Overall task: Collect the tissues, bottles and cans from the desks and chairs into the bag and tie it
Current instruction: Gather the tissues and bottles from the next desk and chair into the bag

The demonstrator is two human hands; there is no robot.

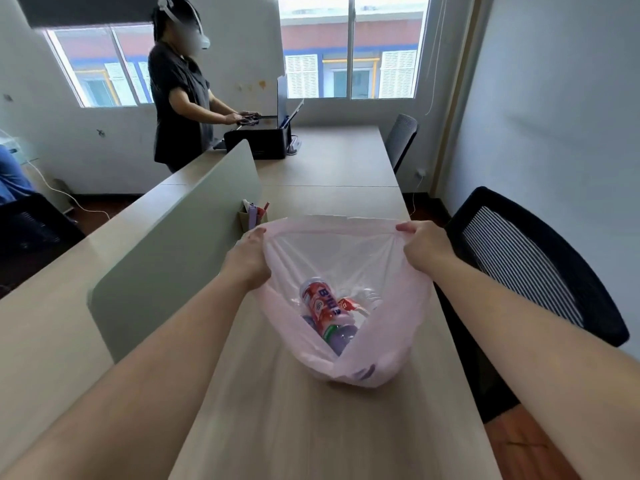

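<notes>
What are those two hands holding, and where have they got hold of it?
Both hold the pink bag by its open rim: the left hand pinches the left edge, the right hand the right edge, spreading the mouth wide.

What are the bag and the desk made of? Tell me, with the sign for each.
Bag: thin, pale pink, translucent plastic film by its look; the cans show through it and it wrinkles.
Desk: probably matte wood-grain laminate; faint straight grain lines, no gloss.
</notes>
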